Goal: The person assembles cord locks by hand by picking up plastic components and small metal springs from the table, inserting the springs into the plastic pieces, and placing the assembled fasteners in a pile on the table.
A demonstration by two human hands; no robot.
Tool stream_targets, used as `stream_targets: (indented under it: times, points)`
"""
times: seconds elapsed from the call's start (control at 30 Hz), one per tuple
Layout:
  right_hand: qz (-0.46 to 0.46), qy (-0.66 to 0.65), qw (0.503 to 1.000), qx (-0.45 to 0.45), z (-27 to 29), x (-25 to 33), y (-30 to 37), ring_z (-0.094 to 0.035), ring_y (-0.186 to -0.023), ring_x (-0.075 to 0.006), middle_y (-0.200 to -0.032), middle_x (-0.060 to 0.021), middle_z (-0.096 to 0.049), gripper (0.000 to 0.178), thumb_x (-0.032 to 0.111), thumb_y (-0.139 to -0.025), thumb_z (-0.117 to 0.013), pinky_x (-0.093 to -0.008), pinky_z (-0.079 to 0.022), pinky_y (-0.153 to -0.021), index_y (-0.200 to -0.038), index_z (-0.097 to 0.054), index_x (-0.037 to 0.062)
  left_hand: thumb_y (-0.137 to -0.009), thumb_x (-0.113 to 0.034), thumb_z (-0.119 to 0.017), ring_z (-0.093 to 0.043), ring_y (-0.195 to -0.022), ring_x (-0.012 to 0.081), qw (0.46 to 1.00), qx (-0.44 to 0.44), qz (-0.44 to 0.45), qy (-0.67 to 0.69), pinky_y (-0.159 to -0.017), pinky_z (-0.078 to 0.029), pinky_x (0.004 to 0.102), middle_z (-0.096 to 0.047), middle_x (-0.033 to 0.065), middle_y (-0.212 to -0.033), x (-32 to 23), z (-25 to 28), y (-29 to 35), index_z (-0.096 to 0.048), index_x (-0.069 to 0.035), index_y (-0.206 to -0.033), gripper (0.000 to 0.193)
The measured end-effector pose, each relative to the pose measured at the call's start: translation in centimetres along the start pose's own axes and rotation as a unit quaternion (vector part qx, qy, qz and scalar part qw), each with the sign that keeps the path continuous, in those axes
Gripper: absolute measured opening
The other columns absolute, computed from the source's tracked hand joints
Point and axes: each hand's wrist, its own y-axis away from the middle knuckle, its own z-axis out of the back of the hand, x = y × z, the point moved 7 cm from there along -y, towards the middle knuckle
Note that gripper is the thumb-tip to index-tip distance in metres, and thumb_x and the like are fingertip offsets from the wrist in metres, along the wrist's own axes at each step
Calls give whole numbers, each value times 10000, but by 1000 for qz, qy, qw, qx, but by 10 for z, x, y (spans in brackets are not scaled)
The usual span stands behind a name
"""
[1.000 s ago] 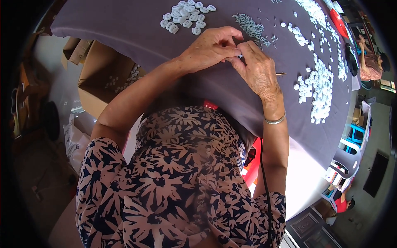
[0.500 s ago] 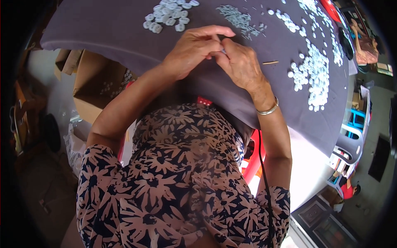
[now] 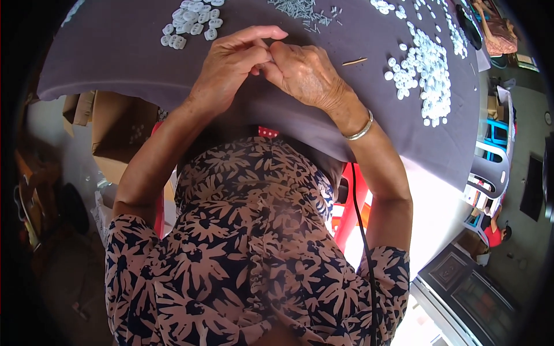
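Over the near part of the table, my left hand [image 3: 231,66] and my right hand [image 3: 309,75] meet with thumbs and fingertips pinched together. Between them a pale sliver shows, but the fingers cover nearly all of it. My left index finger stretches out above the pinch. Beyond my left hand lies a cluster of white plastic pieces with holes [image 3: 193,20]. A heap of small grey pin-like pieces [image 3: 300,8] is past my fingertips. To the right of my right hand lies a pointed wooden stick [image 3: 354,61], and farther right spreads a pile of small white round pieces [image 3: 433,78].
A grey-purple cloth [image 3: 127,57] covers the table. An open cardboard box [image 3: 118,124] with small white pieces inside stands at the left below the table edge. A black cable [image 3: 362,225] hangs beside my right arm. Another person in red [image 3: 494,233] is far right.
The whole view has shifted, so the table and piles appear farther up and left. My hands stay pinched together; the pale bit between them is now more hidden.
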Motion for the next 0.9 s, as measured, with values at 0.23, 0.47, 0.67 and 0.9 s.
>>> stream_targets:
  times: [0.23, 0.47, 0.67, 0.9]
  points:
    - [71, 8, 997, -8, 4, 0, 3, -616, -596, -279, -648, -109, -585, 281, 202, -789, -694, -353, -504, -515, -749, -474, 32, -858, -47, -533, -519, -751, 71, 998, 33, 5, -46, -704, -430, 234, -578, -2, -804, -2, -1, -3, -606, -74, -1188, 339]
    - [57, 22, 998, -11, 0, -9, 4, -621, -606, -294, -678, -108, -601, 267, 237, -827, -660, -369, -508, -521, -785, -486, 39, -873, -72, -538, -523, -764, 79, 998, 35, 29, -54, -694, -451, 238, -573, 1, -846, -2, -1, -9, -585, -83, -1216, 347]
    - [-24, 30, 999, 8, 8, -9, 1, -634, -637, -301, -720, -108, -620, 378, 372, -794, -689, -373, -501, -507, -823, -501, 45, -841, -11, -595, -537, -713, 46, 996, -29, -32, -73, -633, -448, 207, -593, -13, -802, -22, 18, -11, -627, -64, -1069, 236]
    - [-77, -3, 982, -172, 51, -34, 22, -598, -554, -230, -688, -86, -613, 101, 99, -801, -686, -319, -480, -504, -776, -603, 48, -814, -65, -608, -552, -650, 82, 894, -148, -118, -405, -624, -439, 230, -623, 5, -739, -34, 68, -21, -646, -68, -889, 84]
